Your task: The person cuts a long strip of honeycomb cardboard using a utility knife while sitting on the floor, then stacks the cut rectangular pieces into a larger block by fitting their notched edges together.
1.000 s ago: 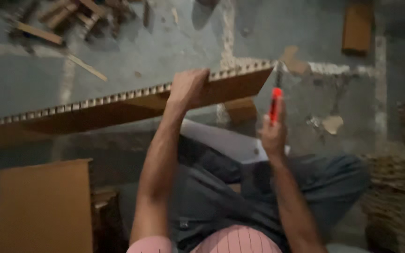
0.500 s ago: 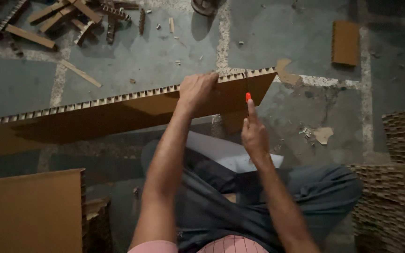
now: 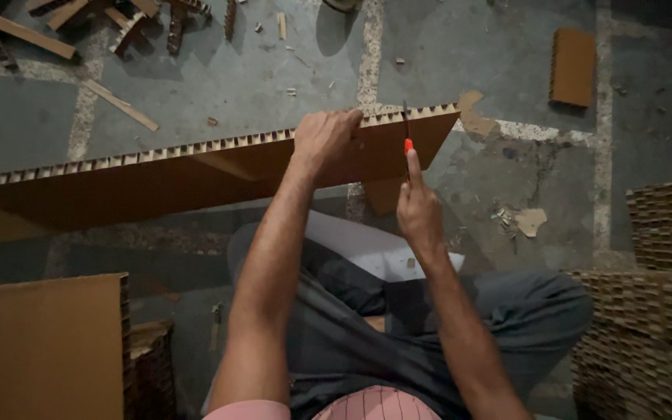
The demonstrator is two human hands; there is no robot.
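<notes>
Head view, looking down at our lap and a concrete floor (image 3: 235, 85). We sit with legs in grey trousers (image 3: 351, 342); a white sheet (image 3: 367, 249) lies across the knees.

Honeycomb cardboard board (image 3: 157, 175): long, brown, held on edge in front of us, running from the far left of the frame up to the right, where its end sits near a pale patch on the floor. The open cell edge faces up.

Left hand (image 3: 324, 136): grip closed over the top edge of the board, fingers curled across the cell edge, thumb on the near face. It holds the board just left of the cutting point.

Right hand (image 3: 419, 214): grip closed round a utility knife (image 3: 407, 144) with an orange-red body, forefinger laid along it. The blade points up and meets the top edge of the board, just right of the left hand. How deep the blade sits, we cannot tell.

Surroundings: loose cardboard strips (image 3: 118, 105) and offcuts at the upper left of the floor; a small cardboard rectangle (image 3: 572, 66) at upper right, well apart from the board; stacked honeycomb pieces (image 3: 651, 311) at right; a flat brown cardboard slab (image 3: 40, 350) at lower left.
</notes>
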